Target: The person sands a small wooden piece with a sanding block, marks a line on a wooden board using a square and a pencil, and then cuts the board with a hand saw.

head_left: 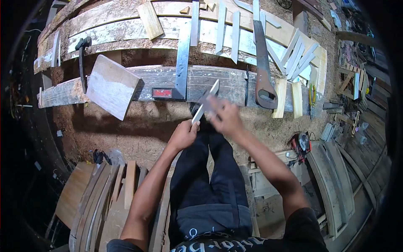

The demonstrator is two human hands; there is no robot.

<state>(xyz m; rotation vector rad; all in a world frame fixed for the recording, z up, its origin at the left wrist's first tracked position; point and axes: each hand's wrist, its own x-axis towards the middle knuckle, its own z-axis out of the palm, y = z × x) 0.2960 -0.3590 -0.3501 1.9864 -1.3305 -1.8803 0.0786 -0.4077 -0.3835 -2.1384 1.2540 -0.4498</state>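
My left hand (183, 135) is closed round the lower end of a narrow pale wood strip (214, 88), which points up and away from me, its far end over the plank bench. At the strip's middle is my right hand (228, 119), smeared by motion, its fingers curled on a flat greyish piece (205, 99) whose kind I cannot tell. Just beyond, a metal square (181, 75) with a red-marked stock lies on the bench (205, 75). A handsaw (262, 63) with a wooden handle rests to the right of the strip.
A hammer (82, 54) and a tilted square board (111, 86) lie on the left of the bench. Pliers (312, 94) and short wood pieces (280, 98) are at its right. Several strips (302, 59) lie farther back. A red power tool (301, 143) sits low on the right.
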